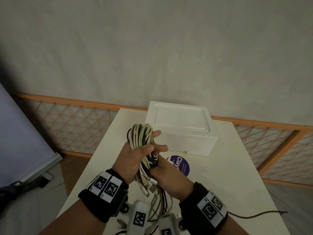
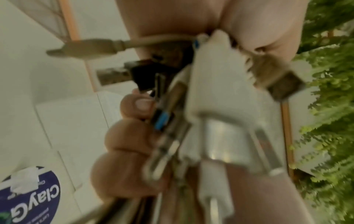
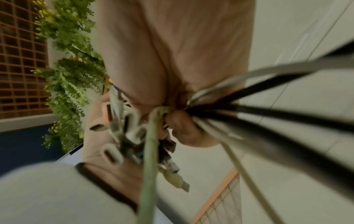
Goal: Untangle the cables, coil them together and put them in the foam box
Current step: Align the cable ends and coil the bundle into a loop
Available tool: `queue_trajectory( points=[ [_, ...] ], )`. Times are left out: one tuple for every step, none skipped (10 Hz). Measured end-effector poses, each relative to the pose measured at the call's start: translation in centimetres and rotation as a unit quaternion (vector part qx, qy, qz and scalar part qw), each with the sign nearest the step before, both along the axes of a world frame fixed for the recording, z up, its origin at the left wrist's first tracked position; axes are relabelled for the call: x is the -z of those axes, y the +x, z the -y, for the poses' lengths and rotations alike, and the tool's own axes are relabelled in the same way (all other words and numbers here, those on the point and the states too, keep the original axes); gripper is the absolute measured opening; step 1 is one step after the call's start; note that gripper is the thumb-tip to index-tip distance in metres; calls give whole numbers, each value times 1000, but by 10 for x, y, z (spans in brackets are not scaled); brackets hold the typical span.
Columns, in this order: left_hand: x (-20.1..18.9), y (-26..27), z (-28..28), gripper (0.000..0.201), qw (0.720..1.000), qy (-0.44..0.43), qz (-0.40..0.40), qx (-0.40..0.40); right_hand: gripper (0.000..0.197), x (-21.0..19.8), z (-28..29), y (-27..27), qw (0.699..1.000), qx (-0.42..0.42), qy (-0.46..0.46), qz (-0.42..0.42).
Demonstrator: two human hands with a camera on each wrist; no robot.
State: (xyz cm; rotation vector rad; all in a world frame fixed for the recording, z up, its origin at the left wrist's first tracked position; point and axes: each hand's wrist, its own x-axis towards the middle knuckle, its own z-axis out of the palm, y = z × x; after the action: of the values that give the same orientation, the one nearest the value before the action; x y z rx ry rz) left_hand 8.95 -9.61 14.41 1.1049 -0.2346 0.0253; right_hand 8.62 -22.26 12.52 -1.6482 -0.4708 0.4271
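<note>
White table (image 1: 220, 192) filling the lower middle of the head view, pale wall behind, orange lattice rail along the wall's foot. White foam box (image 1: 181, 128) at the table's far end, lid on, standing apart from both hands. Purple round sticker (image 1: 182, 164) on the tabletop just in front of the box, partly hidden by the right hand. Bundle of cables (image 1: 144, 146) (white, pale green, black, dark red) lifted above the table near its middle, loops standing up over the left hand, loose tails trailing down toward the near edge. Left hand (image 1: 135, 156) palm up, fingers curled round the looped part of the bundle. Right hand (image 1: 167, 180) just below it, fingers closed round the same strands. Cluster of plugs (image 2: 216, 109) at the bundle's lower end, blurred in both wrist views.
</note>
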Motion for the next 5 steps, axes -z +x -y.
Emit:
queue_trajectory(
  points=[
    [4, -5, -1, 58, 994, 94, 49, 19, 51, 2, -2, 1, 1000, -3, -17, -12],
    [2, -9, 2, 56, 972, 206, 110, 25, 79, 5, -1, -1, 997, -14, 60, -54],
    [-1, -6, 6, 49, 947, 289, 144, -8, 145, -8, 3, -11, 992, 35, 75, -99],
    [0, -3, 6, 41, 921, 349, 164, -59, 48, -2, 8, -17, 994, 56, 50, -83],
    [0, -3, 6, 26, 930, 323, 159, -82, 31, 0, 8, -22, 996, 44, -80, 2]
  ],
)
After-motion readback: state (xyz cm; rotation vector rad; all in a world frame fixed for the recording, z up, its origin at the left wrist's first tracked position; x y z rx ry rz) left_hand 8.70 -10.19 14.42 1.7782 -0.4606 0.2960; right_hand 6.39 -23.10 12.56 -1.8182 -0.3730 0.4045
